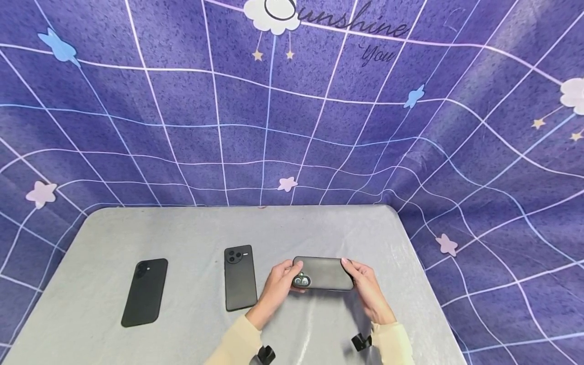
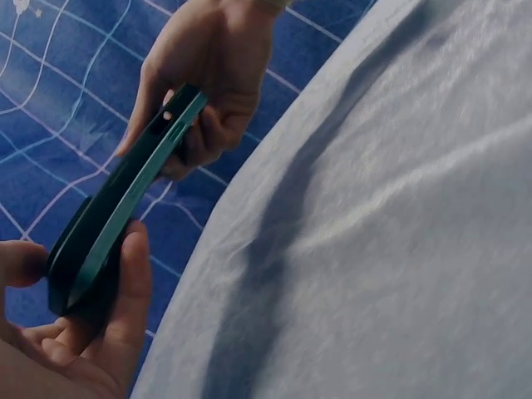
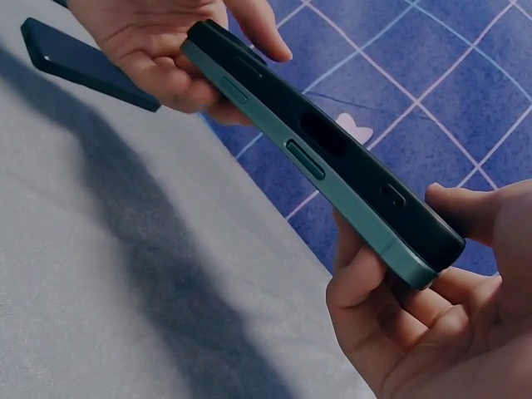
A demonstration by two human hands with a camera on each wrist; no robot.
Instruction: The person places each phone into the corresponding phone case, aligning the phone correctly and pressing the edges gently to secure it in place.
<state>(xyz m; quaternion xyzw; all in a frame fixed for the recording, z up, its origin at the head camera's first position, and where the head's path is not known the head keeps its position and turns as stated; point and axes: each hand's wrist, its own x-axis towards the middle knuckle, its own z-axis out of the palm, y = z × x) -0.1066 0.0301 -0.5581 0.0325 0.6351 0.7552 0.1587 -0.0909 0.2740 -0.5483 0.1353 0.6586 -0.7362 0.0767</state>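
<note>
Both hands hold a teal-edged smartphone (image 3: 341,199) with a dark case (image 3: 366,170) against its back, raised above the table. In the right wrist view the case lies along the phone's back while the teal side with its button stays exposed. Seen from the head, the case's back (image 1: 326,272) faces up, long side across, with the camera lenses at its left end. My left hand (image 1: 274,285) grips the camera end, thumb on top and fingers beneath. At the opposite end, my right hand (image 1: 369,291) pinches the corner the same way. The screen side is hidden.
A black phone (image 1: 145,292) with a small camera bump lies at the table's left. Nearer my left hand is another dark phone (image 1: 241,284) with a round camera module. The grey cloth-covered table (image 1: 191,228) ends at a purple patterned curtain (image 1: 246,142).
</note>
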